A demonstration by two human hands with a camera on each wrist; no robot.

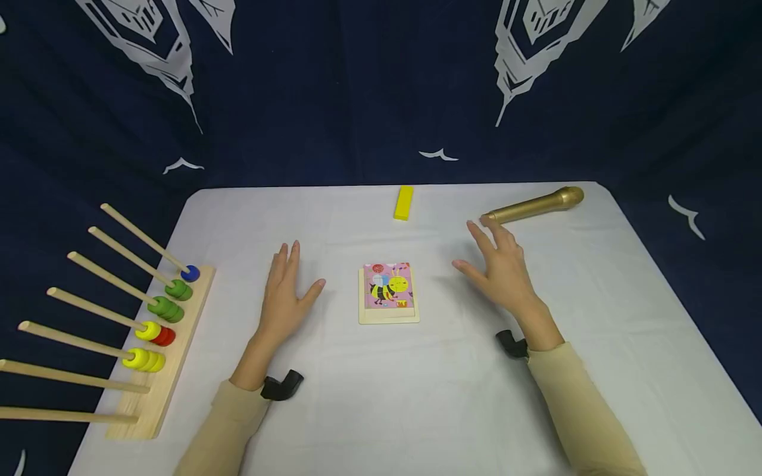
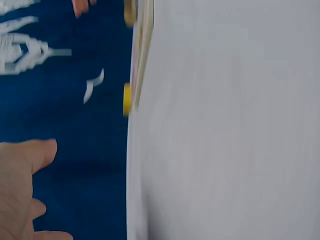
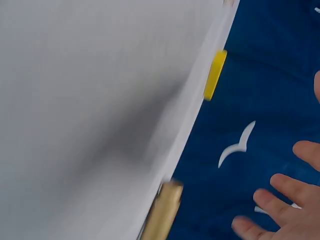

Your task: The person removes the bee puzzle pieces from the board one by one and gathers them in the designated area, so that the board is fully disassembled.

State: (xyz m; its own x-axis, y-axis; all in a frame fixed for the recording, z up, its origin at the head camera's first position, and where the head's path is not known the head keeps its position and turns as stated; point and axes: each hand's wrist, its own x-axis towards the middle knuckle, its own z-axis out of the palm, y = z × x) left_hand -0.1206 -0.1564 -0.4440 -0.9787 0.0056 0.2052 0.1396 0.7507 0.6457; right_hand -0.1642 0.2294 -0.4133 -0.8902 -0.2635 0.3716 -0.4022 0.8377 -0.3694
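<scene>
Fingers [image 1: 479,238] Spread Either Side of Bee Card [image 1: 388,289]

My right hand [image 1: 503,272] fans out near the gold rod [image 1: 532,207]; my left hand [image 1: 282,303] juts its thumb [image 1: 312,293] wide. The card lies between them on the table [image 1: 369,410], yellow block [image 1: 403,203] beyond.

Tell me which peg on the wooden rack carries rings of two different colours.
The middle peg of the wooden rack, fourth from either end: its rings are yellow above red. The other pegs carry one colour or none.
</scene>
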